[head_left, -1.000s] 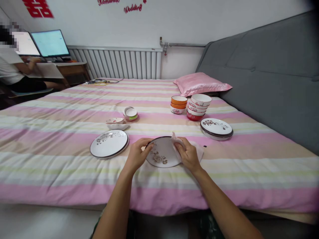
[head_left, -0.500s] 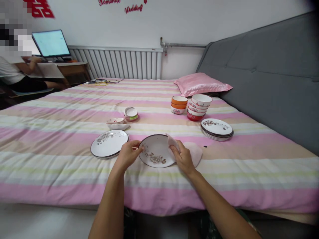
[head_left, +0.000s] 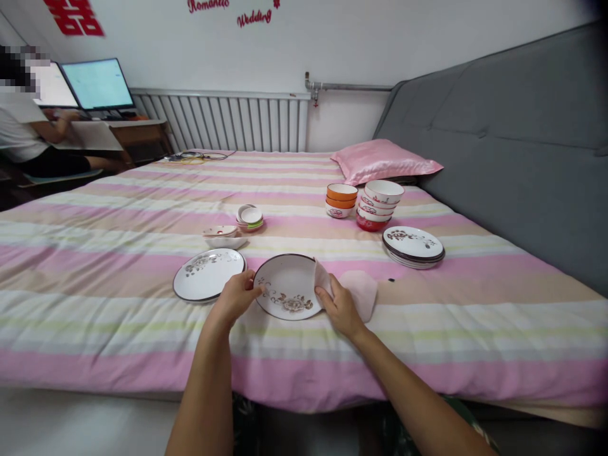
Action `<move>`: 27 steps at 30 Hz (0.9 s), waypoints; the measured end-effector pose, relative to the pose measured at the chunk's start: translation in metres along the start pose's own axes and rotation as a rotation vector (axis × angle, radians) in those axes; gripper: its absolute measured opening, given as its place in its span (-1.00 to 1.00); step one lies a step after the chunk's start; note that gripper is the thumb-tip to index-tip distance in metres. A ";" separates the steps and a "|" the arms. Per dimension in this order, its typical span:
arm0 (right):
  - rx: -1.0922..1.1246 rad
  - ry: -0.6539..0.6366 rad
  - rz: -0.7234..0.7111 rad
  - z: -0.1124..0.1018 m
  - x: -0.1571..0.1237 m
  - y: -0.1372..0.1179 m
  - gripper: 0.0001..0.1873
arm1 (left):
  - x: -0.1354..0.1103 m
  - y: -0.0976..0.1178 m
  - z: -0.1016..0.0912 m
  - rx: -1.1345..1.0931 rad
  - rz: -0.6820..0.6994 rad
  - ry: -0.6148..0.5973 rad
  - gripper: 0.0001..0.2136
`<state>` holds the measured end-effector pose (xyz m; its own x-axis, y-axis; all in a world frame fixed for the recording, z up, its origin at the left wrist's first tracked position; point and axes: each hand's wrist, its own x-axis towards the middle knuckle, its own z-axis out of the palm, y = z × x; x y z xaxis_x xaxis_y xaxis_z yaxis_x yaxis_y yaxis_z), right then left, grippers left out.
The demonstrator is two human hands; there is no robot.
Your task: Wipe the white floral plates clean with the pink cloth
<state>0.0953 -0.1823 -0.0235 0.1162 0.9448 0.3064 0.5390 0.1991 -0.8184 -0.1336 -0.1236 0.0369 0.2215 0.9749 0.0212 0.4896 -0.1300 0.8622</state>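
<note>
Between my hands is a white plate point(head_left: 285, 285) with a dark rim and brown flowers, tilted toward me over the bed's front part. My left hand point(head_left: 237, 292) grips its left edge, thumb on the face. At the right edge, my right hand point(head_left: 339, 304) is closed on a pale pink cloth point(head_left: 361, 294), part of which folds over the plate's rim while the rest hangs or lies to the right. Just left of my left hand lies another flowered plate point(head_left: 208, 273) on a stack, whose lower pieces are mostly hidden.
Small dishes point(head_left: 223, 235) and little bowls point(head_left: 249, 216) sit beyond the left plates. At the right are orange bowls point(head_left: 341, 195), a taller bowl stack point(head_left: 380, 206) and stacked plates point(head_left: 413, 246). A pink pillow point(head_left: 384, 159) lies behind. A person point(head_left: 28, 136) sits by monitors.
Both hands, with the plate and cloth, have shifted slightly left. The stacks on the bed stay where they were.
</note>
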 end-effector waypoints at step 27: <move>-0.057 0.269 -0.355 -0.032 0.009 -0.003 -0.75 | -0.009 0.034 0.057 0.054 0.603 0.120 -0.69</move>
<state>0.1216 -0.1830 -0.0026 0.1248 0.7179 0.6849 0.6290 0.4766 -0.6142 -0.0704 -0.1474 0.0373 0.3781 0.7397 0.5567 0.3502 -0.6709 0.6536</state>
